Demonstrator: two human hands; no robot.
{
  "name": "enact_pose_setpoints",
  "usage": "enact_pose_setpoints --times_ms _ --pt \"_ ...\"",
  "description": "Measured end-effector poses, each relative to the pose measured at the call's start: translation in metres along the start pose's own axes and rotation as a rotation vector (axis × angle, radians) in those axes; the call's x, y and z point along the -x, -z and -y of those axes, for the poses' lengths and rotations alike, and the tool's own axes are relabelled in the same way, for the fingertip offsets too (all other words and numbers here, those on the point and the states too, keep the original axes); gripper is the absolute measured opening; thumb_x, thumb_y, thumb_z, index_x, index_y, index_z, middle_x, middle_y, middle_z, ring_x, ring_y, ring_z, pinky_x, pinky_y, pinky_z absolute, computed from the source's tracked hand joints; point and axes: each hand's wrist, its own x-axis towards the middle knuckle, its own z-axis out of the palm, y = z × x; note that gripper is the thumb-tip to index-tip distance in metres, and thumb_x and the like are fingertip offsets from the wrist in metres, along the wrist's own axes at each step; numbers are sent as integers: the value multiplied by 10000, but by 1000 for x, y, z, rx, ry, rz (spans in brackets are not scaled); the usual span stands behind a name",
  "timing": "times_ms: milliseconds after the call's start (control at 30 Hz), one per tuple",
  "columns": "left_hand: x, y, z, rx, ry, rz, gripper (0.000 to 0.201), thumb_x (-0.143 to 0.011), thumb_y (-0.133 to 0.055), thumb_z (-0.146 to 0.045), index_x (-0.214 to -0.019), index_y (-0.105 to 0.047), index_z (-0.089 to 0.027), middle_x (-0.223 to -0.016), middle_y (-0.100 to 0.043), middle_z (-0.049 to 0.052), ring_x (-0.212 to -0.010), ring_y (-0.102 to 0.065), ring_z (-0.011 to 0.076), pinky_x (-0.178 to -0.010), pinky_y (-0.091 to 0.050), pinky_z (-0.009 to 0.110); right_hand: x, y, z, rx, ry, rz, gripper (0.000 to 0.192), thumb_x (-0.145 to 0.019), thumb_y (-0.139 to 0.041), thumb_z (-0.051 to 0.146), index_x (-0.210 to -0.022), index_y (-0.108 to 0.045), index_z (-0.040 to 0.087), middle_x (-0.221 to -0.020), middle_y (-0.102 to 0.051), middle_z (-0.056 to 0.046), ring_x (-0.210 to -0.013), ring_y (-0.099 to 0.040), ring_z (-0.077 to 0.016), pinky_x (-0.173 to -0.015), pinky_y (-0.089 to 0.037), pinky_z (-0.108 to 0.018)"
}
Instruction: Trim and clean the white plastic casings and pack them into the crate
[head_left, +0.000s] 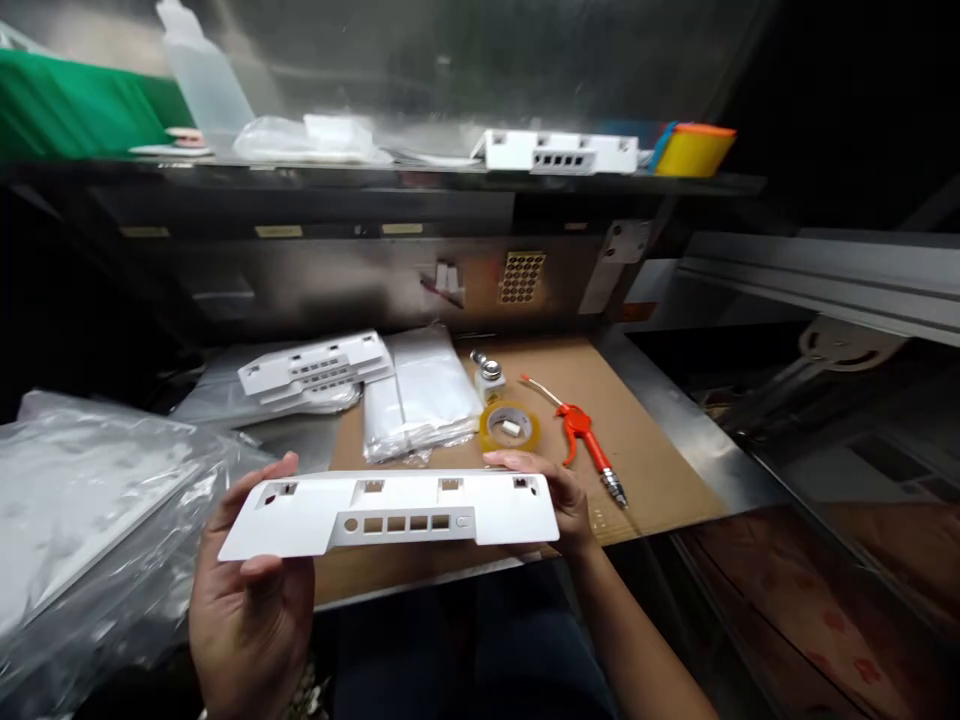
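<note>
1. Head view, item in hand: a white plastic panel [397,512] is being held up over the near edge of the cardboard-covered bench [637,450], its long axis running left to right, its face with a row of square cut-outs tilting up toward the camera.
2. Left hand [251,590] is clasping the panel's left end, thumb on top and fingers underneath.
3. Right hand [559,500] is pinching the right end, fingers curling over the top edge.
4. Handling, as a judgement: the panel is looking light, thin and stiff, with a smooth surface and slender bars between cut-outs that could be cracking under twist; the two solid ends are offering the safest hold.
5. Lying behind on the bench: a tape roll [510,427], a red air blow gun [581,432], clear bags [420,395], and stacked white panels [315,370] toward the far left corner.
6. Sitting on the upper shelf [375,180]: another white panel [559,152].
</note>
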Motion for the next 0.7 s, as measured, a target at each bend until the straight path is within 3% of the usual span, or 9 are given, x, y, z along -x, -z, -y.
enact_pose_setpoints --times_ms 200,500,700 --pt "16 11 -1 35 -78 -61 685 -650 -918 -595 -1218 -716 -270 -1326 -705 31 -1267 -612 221 -1028 -531 255 16 -11 -21 85 -13 -53 338 -974 -676 271 -1284 -735 393 -1236 -785 -20 -1193 -726 -285 -1045 -576 -497" --pt "25 11 9 88 -153 3 721 -647 -948 -518 -1283 -691 -296 -1253 -681 14 -1390 -545 276 -1147 -479 329 23 11 -22 285 -10 -1 330 -970 -658 218 -1272 -755 309 -1199 -793 -61 -1178 -718 -297 -1024 -563 -495" --pt "31 8 11 86 -123 18 721 -695 -919 -528 -1331 -644 -326 -1249 -669 22 -1451 -482 297 -1204 -416 386 27 17 -19 339 -47 -9 312 -981 -655 253 -1274 -754 292 -1217 -787 -66 -1156 -729 -294 -1034 -570 -494"
